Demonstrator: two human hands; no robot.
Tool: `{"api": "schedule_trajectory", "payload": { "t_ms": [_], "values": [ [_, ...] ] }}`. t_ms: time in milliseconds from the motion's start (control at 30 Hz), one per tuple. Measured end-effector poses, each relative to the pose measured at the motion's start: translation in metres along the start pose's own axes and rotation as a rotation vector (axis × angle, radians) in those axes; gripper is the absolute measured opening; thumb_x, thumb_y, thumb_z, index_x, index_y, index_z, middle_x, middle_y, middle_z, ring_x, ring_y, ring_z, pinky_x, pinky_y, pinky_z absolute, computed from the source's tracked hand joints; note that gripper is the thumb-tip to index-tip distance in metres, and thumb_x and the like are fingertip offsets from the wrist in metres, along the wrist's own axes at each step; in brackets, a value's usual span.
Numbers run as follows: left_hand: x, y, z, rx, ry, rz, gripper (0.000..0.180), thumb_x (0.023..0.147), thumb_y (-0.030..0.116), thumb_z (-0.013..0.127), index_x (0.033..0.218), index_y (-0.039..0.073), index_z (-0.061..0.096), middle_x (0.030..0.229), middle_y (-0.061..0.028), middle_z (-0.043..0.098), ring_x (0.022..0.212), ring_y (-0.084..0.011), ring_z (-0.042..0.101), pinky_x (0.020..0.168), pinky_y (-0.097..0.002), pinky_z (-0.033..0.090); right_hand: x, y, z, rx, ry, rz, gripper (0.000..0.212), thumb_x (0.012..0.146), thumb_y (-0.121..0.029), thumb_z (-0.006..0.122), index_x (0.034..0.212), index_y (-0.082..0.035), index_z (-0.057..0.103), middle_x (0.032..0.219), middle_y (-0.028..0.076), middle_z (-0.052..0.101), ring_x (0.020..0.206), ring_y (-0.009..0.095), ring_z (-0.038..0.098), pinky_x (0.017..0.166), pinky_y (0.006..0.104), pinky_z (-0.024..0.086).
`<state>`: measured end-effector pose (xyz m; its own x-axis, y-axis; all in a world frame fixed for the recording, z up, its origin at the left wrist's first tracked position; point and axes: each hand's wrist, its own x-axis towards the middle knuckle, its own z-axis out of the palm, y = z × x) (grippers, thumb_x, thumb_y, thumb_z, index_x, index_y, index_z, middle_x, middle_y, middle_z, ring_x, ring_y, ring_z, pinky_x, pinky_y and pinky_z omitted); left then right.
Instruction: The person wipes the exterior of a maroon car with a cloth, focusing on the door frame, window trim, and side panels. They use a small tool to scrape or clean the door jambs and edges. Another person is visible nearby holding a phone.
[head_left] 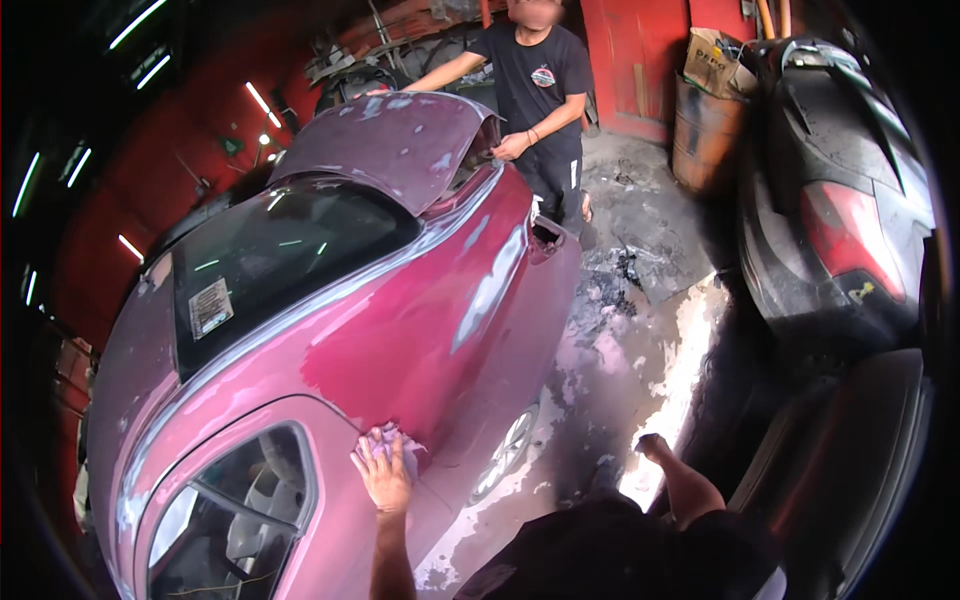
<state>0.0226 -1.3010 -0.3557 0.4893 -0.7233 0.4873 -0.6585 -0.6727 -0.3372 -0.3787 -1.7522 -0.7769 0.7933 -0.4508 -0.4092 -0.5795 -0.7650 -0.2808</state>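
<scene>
My left hand point(385, 478) presses a crumpled pinkish rag point(402, 440) against the side of a car point(370, 360), just behind the rear side window. Its fingers are spread over the rag. The car body is matt pink and maroon, with a deeper red patch beside the rag and pale grey patches towards the rear. Off to the right, away from the car, my right hand point(652, 447) is held out over the floor with the elbow bent. It is small and in shadow; its fingers cannot be made out.
Another person point(545, 85) stands at the car's rear, hands at the raised trunk lid point(385, 145). A dusty scooter point(850, 210) stands at right, with a dark curved panel point(850, 470) below it. A rusty drum point(705, 135) holds a cardboard box point(718, 62). Paint marks the floor point(610, 330).
</scene>
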Motion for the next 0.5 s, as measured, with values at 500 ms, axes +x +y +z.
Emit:
{"api": "schedule_trajectory", "payload": {
  "t_ms": [500],
  "values": [
    [-0.171, -0.067, -0.023, 0.025, 0.120, -0.397, 0.070, 0.087, 0.006, 0.061, 0.153, 0.020, 0.043, 0.163, -0.0223, 0.031, 0.149, -0.0529, 0.023, 0.118, -0.0702, 0.019, -0.080, -0.118, 0.014, 0.465, 0.116, 0.189, 0.024, 0.093, -0.021, 0.057, 0.103, -0.008, 0.075, 0.105, 0.016, 0.074, 0.101, 0.031, 0.070, 0.090, 0.0420, 0.055]
  ]
}}
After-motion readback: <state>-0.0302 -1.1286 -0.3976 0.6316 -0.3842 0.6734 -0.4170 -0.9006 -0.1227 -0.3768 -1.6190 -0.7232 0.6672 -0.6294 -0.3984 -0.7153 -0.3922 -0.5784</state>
